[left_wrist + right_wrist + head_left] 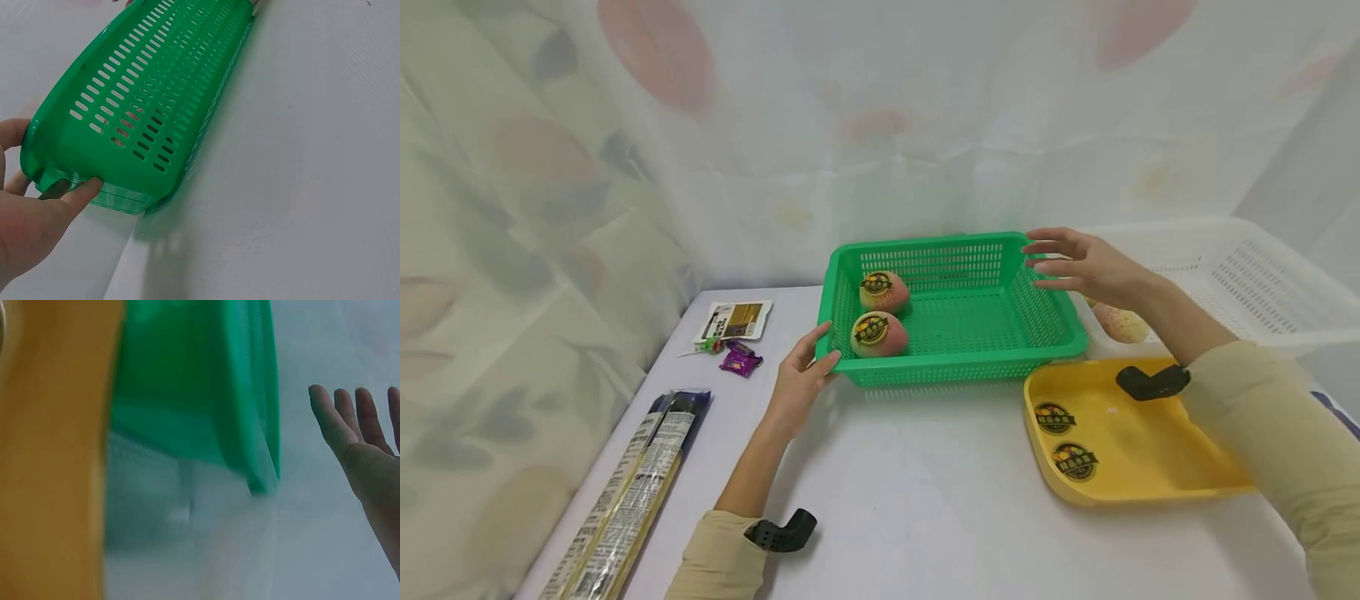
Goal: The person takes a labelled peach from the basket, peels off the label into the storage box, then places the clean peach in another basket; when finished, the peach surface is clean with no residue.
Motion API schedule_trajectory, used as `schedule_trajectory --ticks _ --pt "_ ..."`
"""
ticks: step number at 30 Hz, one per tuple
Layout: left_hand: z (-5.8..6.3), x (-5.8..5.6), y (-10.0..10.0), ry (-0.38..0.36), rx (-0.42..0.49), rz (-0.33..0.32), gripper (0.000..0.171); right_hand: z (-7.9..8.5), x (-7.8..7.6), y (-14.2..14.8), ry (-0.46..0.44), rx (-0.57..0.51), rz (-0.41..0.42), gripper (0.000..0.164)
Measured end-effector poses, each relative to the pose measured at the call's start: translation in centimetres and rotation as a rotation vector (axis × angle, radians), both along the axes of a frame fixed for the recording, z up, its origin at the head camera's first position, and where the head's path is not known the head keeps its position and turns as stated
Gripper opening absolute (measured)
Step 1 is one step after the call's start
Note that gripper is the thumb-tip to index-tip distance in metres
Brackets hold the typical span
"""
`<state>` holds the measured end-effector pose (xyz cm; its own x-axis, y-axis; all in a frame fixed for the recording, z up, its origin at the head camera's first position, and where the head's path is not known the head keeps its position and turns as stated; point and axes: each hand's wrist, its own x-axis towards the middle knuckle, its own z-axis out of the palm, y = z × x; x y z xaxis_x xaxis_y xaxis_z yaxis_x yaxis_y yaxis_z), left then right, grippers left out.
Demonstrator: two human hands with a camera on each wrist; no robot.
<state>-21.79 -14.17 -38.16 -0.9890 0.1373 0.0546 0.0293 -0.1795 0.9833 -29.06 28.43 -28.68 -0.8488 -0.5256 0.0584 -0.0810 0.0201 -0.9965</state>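
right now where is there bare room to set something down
Bare: table in front of the green basket, between left sleeve and yellow tray; also the basket's floor right of the fruit. Crowded: left edge (long packs, candies), right side (white basket, yellow tray).

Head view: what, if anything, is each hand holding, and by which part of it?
The left hand grips the green basket by the rim at its near left corner; the right hand holds nothing.

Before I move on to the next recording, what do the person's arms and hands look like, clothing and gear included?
The left hand and right hand are ungloved. The left sleeve and right sleeve are beige. On each is a bent black attachment, the left one marked with small dots.
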Motion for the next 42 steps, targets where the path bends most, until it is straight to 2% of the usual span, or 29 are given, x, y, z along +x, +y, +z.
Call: schedule_trajectory --ticks 6,13,21,30,38,42 --pt "-0.1 0.0 0.0 -0.006 0.001 0.001 0.058 -1.8 -0.5 -5.0 0.000 0.121 0.048 0.063" --pt "-0.1 0.0 0.2 -0.007 0.003 0.007 0.057 -2.8 -0.5 -9.5 0.077 0.216 0.126 0.065" --pt "-0.1 -0.1 0.6 0.000 0.002 0.004 0.058 -4.2 -1.0 -13.2 0.109 0.239 0.204 0.067" --pt "-0.3 0.0 0.8 -0.001 0.001 0.021 0.058 -5.1 -2.0 -16.4 0.112 0.355 0.165 0.071" --pt "-0.3 0.0 1.1 0.007 0.005 0.024 0.058 -5.9 -2.7 -18.6 0.188 0.411 0.192 0.084" --pt "-0.4 0.0 1.3 0.011 0.004 0.022 0.057 -6.3 -2.8 -19.3 0.236 0.425 0.184 0.081"
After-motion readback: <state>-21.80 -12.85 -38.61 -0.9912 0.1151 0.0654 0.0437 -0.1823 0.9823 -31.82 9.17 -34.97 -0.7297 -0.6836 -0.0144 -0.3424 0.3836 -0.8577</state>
